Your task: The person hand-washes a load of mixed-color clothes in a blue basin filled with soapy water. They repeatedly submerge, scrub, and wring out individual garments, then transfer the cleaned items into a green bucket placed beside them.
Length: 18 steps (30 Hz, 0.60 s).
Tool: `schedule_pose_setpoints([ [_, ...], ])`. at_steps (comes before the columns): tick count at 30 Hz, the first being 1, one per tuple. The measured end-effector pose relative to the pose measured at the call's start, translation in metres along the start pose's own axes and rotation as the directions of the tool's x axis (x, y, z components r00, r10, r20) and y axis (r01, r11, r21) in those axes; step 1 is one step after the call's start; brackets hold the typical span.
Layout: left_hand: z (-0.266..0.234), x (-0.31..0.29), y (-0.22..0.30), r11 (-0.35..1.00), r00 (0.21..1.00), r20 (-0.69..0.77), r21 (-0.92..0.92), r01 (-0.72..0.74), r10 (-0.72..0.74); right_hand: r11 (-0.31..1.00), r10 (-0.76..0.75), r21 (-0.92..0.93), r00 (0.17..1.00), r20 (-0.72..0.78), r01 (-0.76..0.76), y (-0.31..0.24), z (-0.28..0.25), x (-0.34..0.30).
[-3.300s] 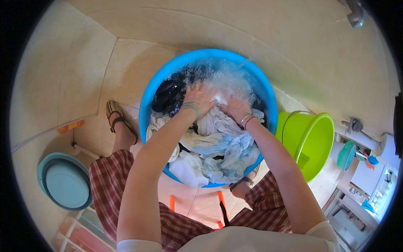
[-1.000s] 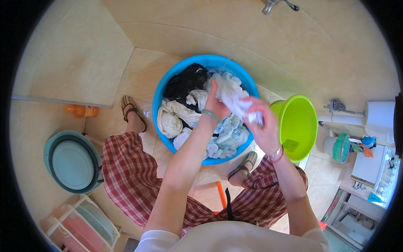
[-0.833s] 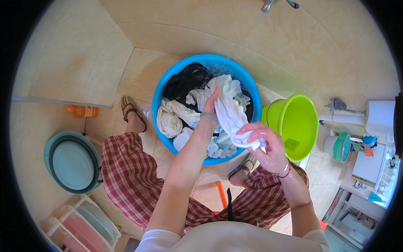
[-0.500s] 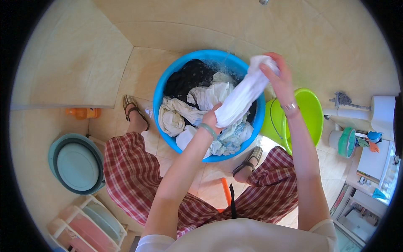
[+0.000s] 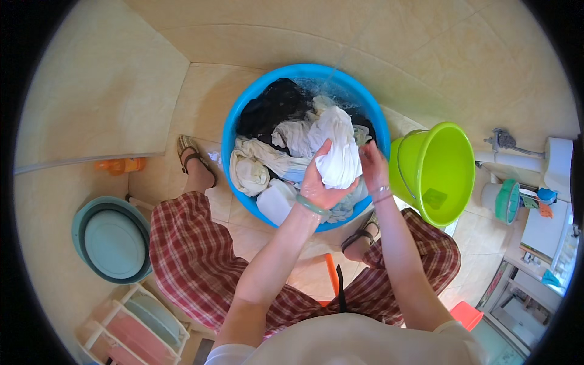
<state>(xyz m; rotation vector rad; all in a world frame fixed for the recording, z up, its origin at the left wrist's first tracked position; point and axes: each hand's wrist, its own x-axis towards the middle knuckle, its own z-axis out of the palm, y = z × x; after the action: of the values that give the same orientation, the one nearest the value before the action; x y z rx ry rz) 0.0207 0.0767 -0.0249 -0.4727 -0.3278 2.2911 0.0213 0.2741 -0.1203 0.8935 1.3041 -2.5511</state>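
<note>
A bunched white cloth garment (image 5: 338, 146) hangs over the large blue basin (image 5: 229, 143). My left hand (image 5: 322, 185) is closed around its lower end, palm up and thumb along its side. My right hand (image 5: 373, 165) is close against the garment's right side, fingers pointing up and slightly bent; whether they touch it is hard to see. Under the garment, the basin holds wet laundry: dark cloth (image 5: 267, 112) at the back left, a cream garment (image 5: 249, 173) at the left and a folded white piece (image 5: 277, 199) near the front rim.
A thin stream of water falls into the basin's back. The lime-green bucket (image 5: 447, 170) stands right of it. Grey-green basins (image 5: 115, 243) lean at the left, beside an orange bottle (image 5: 121, 165) and a rack (image 5: 137, 328) of basins. A white bin (image 5: 491, 198) is at the right.
The stretched white garment has gathered into a bunch and come lower. My right hand has let go of its far end and moved down toward my left hand.
</note>
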Motion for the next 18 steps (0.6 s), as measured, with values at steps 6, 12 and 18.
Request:
schedule_pose_setpoints([
  [6, 0.043, 0.008, -0.044, 0.927, 0.966, 0.117, -0.327, -0.182, 0.231, 0.6, 0.254, 0.514, 0.755, 0.605, -0.613, 0.036, 0.077, -0.046],
  [12, 0.025, -0.02, -0.058, 0.86, 0.978, 0.199, -0.508, 0.049, 0.062, 0.234, 0.102, 0.651, 0.685, 0.722, -0.722, 0.01, 0.132, -0.056],
  [18, 0.042, -0.036, -0.039, 0.97, 0.989, 0.104, -0.206, 0.127, -0.108, 0.419, 0.166, 0.614, 0.721, 0.672, -0.669, -0.028, 0.134, -0.043],
])
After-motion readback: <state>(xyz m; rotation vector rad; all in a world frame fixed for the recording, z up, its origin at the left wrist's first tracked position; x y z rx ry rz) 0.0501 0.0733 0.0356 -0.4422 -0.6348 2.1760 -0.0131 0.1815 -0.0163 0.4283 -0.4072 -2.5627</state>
